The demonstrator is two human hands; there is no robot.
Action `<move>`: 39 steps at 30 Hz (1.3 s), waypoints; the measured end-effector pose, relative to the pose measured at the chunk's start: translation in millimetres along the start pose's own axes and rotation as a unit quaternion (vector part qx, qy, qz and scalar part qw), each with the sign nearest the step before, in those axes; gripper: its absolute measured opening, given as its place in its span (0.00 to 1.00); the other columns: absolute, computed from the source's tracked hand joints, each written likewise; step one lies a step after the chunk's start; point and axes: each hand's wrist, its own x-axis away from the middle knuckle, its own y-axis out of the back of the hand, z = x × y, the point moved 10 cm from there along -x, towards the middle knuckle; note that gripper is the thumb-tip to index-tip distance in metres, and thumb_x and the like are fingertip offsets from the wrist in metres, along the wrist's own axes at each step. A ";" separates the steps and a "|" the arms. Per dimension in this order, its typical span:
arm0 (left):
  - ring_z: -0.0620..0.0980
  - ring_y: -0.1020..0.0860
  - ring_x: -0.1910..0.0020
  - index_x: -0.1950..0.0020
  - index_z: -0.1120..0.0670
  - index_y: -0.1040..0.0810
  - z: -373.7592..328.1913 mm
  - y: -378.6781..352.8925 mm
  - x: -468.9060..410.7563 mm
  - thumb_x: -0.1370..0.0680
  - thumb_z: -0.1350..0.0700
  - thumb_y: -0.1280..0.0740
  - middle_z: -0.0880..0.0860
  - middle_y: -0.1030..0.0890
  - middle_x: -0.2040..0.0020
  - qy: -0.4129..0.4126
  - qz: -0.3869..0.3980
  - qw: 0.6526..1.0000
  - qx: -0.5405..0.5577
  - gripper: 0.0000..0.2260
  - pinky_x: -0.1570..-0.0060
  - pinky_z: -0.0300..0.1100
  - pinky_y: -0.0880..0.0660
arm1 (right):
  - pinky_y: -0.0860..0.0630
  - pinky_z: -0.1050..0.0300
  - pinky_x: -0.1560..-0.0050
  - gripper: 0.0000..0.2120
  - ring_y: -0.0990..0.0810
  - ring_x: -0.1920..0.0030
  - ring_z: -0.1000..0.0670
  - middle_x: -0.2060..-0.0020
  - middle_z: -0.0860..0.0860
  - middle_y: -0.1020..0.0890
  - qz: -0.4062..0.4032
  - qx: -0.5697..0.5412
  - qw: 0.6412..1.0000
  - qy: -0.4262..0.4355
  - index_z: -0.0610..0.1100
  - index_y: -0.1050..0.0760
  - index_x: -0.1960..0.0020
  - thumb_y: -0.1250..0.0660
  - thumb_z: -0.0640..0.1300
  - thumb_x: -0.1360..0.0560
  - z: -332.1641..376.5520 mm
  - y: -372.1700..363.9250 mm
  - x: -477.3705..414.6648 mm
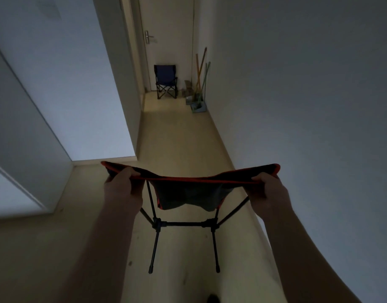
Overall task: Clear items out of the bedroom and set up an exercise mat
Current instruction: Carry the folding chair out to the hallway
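Observation:
A folding camp chair (188, 195) with dark fabric, red trim and thin black legs hangs in front of me above the hallway floor. My left hand (121, 186) grips the top edge of its fabric at the left corner. My right hand (267, 191) grips the same edge at the right corner. Its feet point down and look lifted off the floor. No exercise mat is in view.
A dim, narrow hallway runs ahead between white walls. At its far end a second, dark blue folding chair (166, 84) stands before a closed door (166, 29). Brooms and a dustpan (199, 92) lean in the right corner. A white door panel (19, 132) stands at my left.

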 end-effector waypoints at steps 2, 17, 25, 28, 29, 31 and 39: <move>0.52 0.21 0.58 0.56 0.57 0.24 3.0 -22.5 -44.1 0.29 0.72 0.39 0.53 0.21 0.61 -0.004 0.002 1.000 -0.005 0.11 0.50 0.45 0.20 | 0.17 0.47 0.49 0.22 0.19 0.47 0.39 0.46 0.38 0.21 -0.002 -0.003 1.000 -0.003 0.38 0.27 0.36 0.38 0.26 0.29 -3.9 -22.0 -44.7; 0.50 0.23 0.62 0.60 0.58 0.28 -6.7 -208.8 -335.8 0.29 0.72 0.39 0.53 0.24 0.63 -0.015 -0.053 0.998 -0.009 0.09 0.60 0.41 0.20 | 0.17 0.49 0.52 0.16 0.22 0.51 0.41 0.51 0.40 0.23 0.040 0.019 0.998 -0.042 0.40 0.27 0.45 0.39 0.26 0.29 24.7 -243.7 -366.7; 0.53 0.22 0.60 0.58 0.59 0.27 -21.7 -290.9 -501.3 0.29 0.72 0.40 0.55 0.24 0.62 -0.019 -0.047 0.999 0.014 0.08 0.55 0.43 0.19 | 0.17 0.51 0.58 0.17 0.22 0.51 0.40 0.50 0.40 0.23 0.056 0.028 0.997 -0.040 0.40 0.27 0.44 0.39 0.26 0.29 14.2 -366.2 -521.3; 0.53 0.22 0.59 0.57 0.60 0.27 -28.1 -320.5 -587.0 0.29 0.71 0.39 0.56 0.24 0.60 0.002 -0.051 0.999 0.014 0.07 0.55 0.44 0.19 | 0.18 0.53 0.63 0.15 0.22 0.56 0.42 0.57 0.41 0.23 0.063 0.042 0.997 -0.031 0.41 0.29 0.45 0.40 0.26 0.28 6.4 -421.8 -583.4; 0.53 0.22 0.60 0.58 0.60 0.27 -30.7 -330.1 -609.9 0.29 0.71 0.39 0.56 0.24 0.61 0.009 -0.057 0.998 0.012 0.07 0.54 0.44 0.19 | 0.18 0.53 0.63 0.15 0.23 0.58 0.43 0.59 0.42 0.24 0.063 0.051 0.996 -0.028 0.41 0.29 0.46 0.40 0.26 0.27 5.5 -438.4 -599.4; 0.52 0.23 0.62 0.61 0.59 0.28 -39.0 -354.9 -653.1 0.28 0.72 0.39 0.55 0.25 0.63 0.018 -0.058 0.998 0.016 0.09 0.56 0.43 0.20 | 0.18 0.53 0.64 0.14 0.23 0.59 0.43 0.60 0.42 0.24 0.060 0.058 0.996 -0.026 0.41 0.30 0.48 0.40 0.26 0.27 4.8 -472.2 -630.6; 0.52 0.23 0.59 0.57 0.58 0.27 -73.8 -454.1 -826.6 0.28 0.73 0.41 0.55 0.24 0.60 0.002 -0.019 1.000 -0.002 0.11 0.52 0.45 0.20 | 0.18 0.50 0.55 0.16 0.21 0.52 0.41 0.53 0.41 0.21 0.040 0.037 0.998 -0.020 0.40 0.28 0.44 0.41 0.26 0.27 -4.7 -590.1 -768.1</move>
